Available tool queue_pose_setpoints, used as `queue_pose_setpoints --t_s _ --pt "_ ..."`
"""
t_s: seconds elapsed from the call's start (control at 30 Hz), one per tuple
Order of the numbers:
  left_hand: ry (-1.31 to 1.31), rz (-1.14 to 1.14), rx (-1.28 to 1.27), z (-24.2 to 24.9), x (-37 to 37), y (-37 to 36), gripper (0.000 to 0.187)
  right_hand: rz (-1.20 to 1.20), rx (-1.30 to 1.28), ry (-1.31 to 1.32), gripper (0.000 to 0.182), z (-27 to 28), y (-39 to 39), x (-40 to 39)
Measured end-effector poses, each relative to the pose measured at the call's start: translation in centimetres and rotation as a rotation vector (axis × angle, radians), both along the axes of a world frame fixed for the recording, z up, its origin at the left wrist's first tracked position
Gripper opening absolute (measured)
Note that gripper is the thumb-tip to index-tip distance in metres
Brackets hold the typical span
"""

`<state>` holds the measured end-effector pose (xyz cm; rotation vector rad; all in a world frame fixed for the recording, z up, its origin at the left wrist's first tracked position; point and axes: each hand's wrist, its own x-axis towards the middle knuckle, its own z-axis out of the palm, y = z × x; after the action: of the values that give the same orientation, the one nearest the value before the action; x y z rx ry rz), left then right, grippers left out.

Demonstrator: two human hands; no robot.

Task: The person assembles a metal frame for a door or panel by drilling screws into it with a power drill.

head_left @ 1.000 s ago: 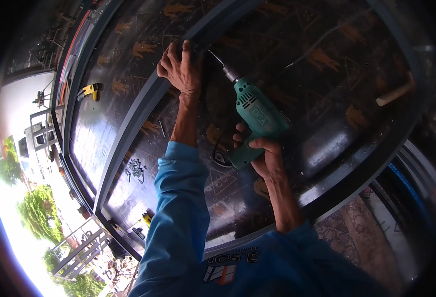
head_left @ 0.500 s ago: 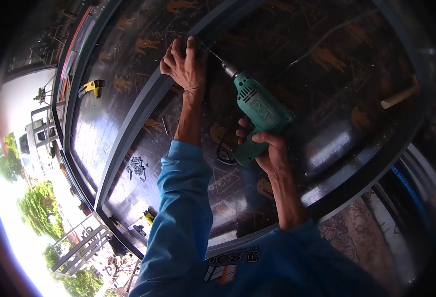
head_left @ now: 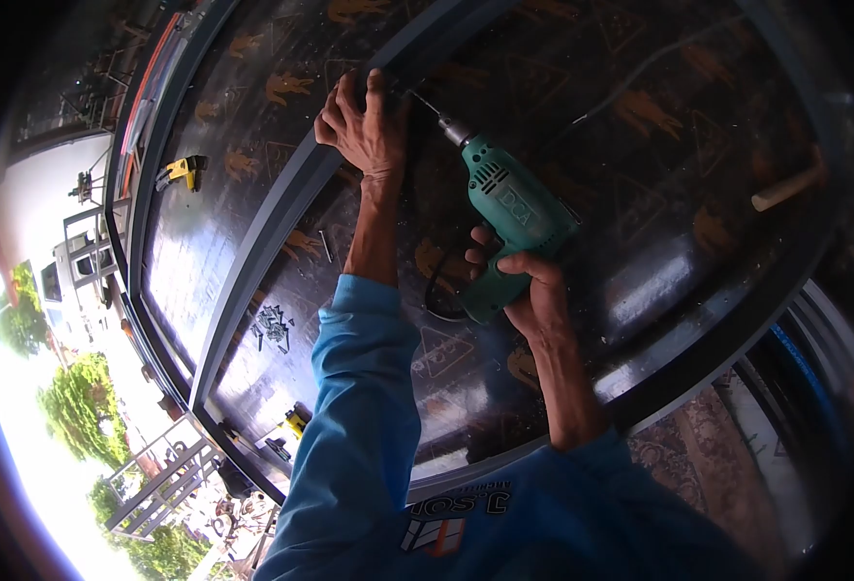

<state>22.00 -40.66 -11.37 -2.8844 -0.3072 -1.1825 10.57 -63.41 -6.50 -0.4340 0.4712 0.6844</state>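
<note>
A green corded drill (head_left: 519,208) is gripped at its handle by my right hand (head_left: 533,286). Its thin bit (head_left: 427,104) points up and left toward a grey metal bar (head_left: 272,213), close to my left hand. My left hand (head_left: 364,136) rests over that bar with its fingers curled around it. The bar crosses a dark sheet (head_left: 562,368) printed with orange marks. Whether the bit tip touches the metal cannot be made out.
A pile of screws (head_left: 273,329) and a long bolt (head_left: 326,246) lie left of my forearm. Yellow-and-black tools (head_left: 186,172) sit at the upper left and lower left. At the right is a wooden handle (head_left: 785,190). Grey frame edges (head_left: 698,363) border the sheet.
The view has shifted very slightly. The drill and my right hand appear a little farther right and down, while my left hand stays on the bar.
</note>
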Motion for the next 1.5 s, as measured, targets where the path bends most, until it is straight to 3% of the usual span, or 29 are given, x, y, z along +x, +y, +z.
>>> queue_pose_setpoints --t_s 0.67,0.93,1.07,1.13,1.5 --pt "-0.022 -0.002 0.015 -0.2 0.2 0.2 0.052 0.006 0.002 0.011 0.056 0.1 0.3 0.1" --pt "-0.020 -0.001 0.008 0.0 0.2 0.0 0.054 -0.046 0.267 0.187 0.047 0.9 2.3 0.4" --pt "-0.026 0.001 0.012 -0.2 0.1 0.0 0.055 -0.054 0.363 0.143 0.044 -0.4 2.7 0.5" --pt "-0.013 -0.009 0.031 -0.3 0.2 0.3 0.063 -0.070 0.399 0.167 0.043 -0.3 2.7 0.6" --pt "-0.039 -0.017 0.005 0.2 0.2 -0.1 0.057 -0.023 0.237 0.115 0.042 0.0 2.7 0.8"
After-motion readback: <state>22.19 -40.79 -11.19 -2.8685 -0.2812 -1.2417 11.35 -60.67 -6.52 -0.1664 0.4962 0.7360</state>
